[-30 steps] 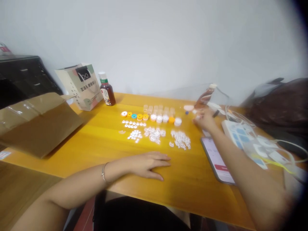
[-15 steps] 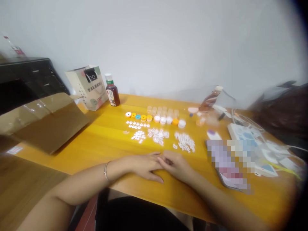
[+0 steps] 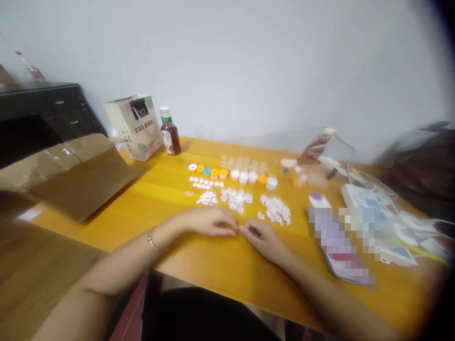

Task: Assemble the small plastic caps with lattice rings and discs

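My left hand [image 3: 208, 221] and my right hand [image 3: 265, 240] rest on the yellow wooden table [image 3: 163, 208], their fingertips meeting near its front edge. The left fingers are drawn together in a pinch. The right fingers curl round something small and dark that I cannot make out. Just beyond the hands lie piles of small white pieces [image 3: 275, 209]. Behind those runs a row of coloured round caps [image 3: 208, 171], then white caps [image 3: 249, 177] and small clear jars [image 3: 241, 163].
An open cardboard box [image 3: 71, 175], a paper bag [image 3: 137, 125] and a brown bottle [image 3: 169, 133] stand at the left. At the right lie a phone [image 3: 341, 241], a power strip [image 3: 360, 196] with cables, a tilted brown bottle [image 3: 314, 146] and a dark bag [image 3: 423, 166].
My right hand came back from the far right of the table to meet my left hand. The left hand rose from lying flat into a pinch. The view shifted slightly left.
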The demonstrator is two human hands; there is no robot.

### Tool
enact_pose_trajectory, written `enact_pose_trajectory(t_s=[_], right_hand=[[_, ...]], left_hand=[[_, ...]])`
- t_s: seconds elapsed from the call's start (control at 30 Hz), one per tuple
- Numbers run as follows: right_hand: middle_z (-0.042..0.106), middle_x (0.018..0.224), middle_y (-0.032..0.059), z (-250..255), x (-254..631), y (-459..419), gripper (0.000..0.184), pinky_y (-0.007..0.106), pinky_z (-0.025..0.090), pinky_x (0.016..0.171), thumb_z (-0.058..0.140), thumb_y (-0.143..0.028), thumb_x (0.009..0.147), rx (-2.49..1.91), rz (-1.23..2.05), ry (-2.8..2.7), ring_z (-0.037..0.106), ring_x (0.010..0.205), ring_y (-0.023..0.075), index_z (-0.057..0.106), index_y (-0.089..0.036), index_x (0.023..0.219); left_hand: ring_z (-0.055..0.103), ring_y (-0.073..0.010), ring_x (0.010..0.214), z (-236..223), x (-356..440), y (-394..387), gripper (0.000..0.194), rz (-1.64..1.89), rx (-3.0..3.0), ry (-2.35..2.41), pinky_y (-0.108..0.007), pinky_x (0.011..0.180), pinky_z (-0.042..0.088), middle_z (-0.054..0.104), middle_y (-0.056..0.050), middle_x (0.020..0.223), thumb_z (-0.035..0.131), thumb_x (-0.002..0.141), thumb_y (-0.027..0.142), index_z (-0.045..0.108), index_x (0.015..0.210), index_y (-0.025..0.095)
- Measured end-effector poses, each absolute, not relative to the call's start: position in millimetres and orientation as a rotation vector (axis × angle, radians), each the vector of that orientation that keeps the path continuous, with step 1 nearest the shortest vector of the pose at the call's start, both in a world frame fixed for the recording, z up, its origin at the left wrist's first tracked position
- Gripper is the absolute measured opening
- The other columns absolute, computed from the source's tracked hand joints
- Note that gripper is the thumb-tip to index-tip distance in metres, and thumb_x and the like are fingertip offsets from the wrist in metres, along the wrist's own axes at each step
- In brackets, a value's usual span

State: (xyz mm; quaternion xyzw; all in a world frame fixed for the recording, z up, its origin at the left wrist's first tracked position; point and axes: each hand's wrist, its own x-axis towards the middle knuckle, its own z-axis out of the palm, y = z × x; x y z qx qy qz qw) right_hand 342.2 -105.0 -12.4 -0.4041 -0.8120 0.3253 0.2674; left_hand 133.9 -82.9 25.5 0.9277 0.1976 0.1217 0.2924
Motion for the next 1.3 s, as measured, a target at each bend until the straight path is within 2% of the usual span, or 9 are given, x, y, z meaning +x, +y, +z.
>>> enact_pose_trajectory(t_s=[0.1,0.17,0.23,0.43,0.77,0.87,1.07,1.2,1.3], right_hand=[[0.038,0.055,-0.0047,-11,343,-104,0.031,0.022,0.028,0.049,0.044,-0.034,0.085,-1.113,0.884,-2.222,0.035,0.051,0.0096,0.04,-0.019,0.059],[0.037,0.055,-0.0048,-11,342,-105,0.03,0.022,0.027,0.048,0.044,-0.033,0.085,-1.123,0.88,-2.237,0.035,0.051,0.0095,0.04,-0.019,0.059],[0.037,0.055,-0.0048,-11,342,-106,0.031,0.022,0.027,0.048,0.044,-0.033,0.085,-1.128,0.883,-2.244,0.034,0.051,0.0094,0.039,-0.019,0.058],[0.039,0.056,-0.0046,-13,343,-106,0.029,0.022,0.028,0.049,0.044,-0.034,0.085,-1.129,0.884,-2.286,0.036,0.052,0.0092,0.041,-0.019,0.06],[0.041,0.056,-0.0043,-12,340,-108,0.029,0.021,0.029,0.049,0.045,-0.036,0.084,-1.107,0.922,-2.318,0.038,0.052,0.0094,0.044,-0.019,0.061],[0.041,0.056,-0.0043,-10,338,-110,0.029,0.021,0.029,0.049,0.047,-0.038,0.083,-1.063,0.999,-2.316,0.038,0.052,0.0092,0.045,-0.019,0.061],[0.043,0.056,-0.0039,-8,334,-108,0.025,0.022,0.03,0.049,0.049,-0.036,0.081,-1.099,1.12,-2.163,0.038,0.052,0.0093,0.048,-0.018,0.063],[0.047,0.058,-0.0026,-5,334,-104,0.028,0.023,0.034,0.053,0.045,-0.037,0.083,-1.093,1.226,-2.002,0.042,0.055,0.0104,0.048,-0.018,0.062],[0.047,0.057,-0.0026,-5,331,-101,0.028,0.023,0.035,0.054,0.045,-0.036,0.083,-1.104,1.238,-1.964,0.044,0.056,0.0108,0.048,-0.018,0.062]], left_hand=[[0.06,-0.0138,0.085,32,104,-54,0.02,0.749,2.381,1.262,-0.024,0.08,0.046,0.066,-0.003,0.092,0.048,0.085,0.029,0.064,0.092,0.019],[0.058,-0.0177,0.091,29,81,-33,0.02,0.976,2.223,1.777,-0.03,0.085,0.044,0.065,-0.006,0.096,0.048,0.083,0.026,0.063,0.093,0.016],[0.056,-0.0224,0.097,22,61,-16,0.022,1.002,2.15,1.931,-0.036,0.09,0.04,0.063,-0.01,0.099,0.047,0.08,0.02,0.064,0.094,0.013],[0.061,-0.0229,0.083,-1,35,6,0.023,0.865,2.045,2.056,-0.031,0.079,0.045,0.067,-0.009,0.091,0.058,0.069,0.018,0.067,0.089,0.015],[0.061,-0.0186,0.067,2,33,9,0.014,0.823,2.031,1.95,-0.027,0.067,0.045,0.067,-0.005,0.07,0.057,0.068,0.021,0.068,0.071,0.014],[0.06,-0.0192,0.071,12,42,0,0.016,0.885,2.064,1.898,-0.029,0.07,0.044,0.066,-0.007,0.074,0.055,0.071,0.021,0.068,0.075,0.012],[0.058,-0.0125,0.076,27,93,-42,0.01,0.733,2.27,1.324,-0.022,0.07,0.045,0.064,-0.002,0.082,0.062,0.073,0.025,0.068,0.076,0.018],[0.056,-0.0125,0.081,21,116,-65,0.01,0.525,2.307,0.788,-0.024,0.074,0.044,0.061,-0.004,0.086,0.058,0.078,0.022,0.066,0.081,0.018],[0.056,-0.012,0.078,12,117,-70,0.01,0.478,2.291,0.737,-0.025,0.073,0.045,0.062,-0.004,0.082,0.054,0.081,0.019,0.064,0.082,0.018]])
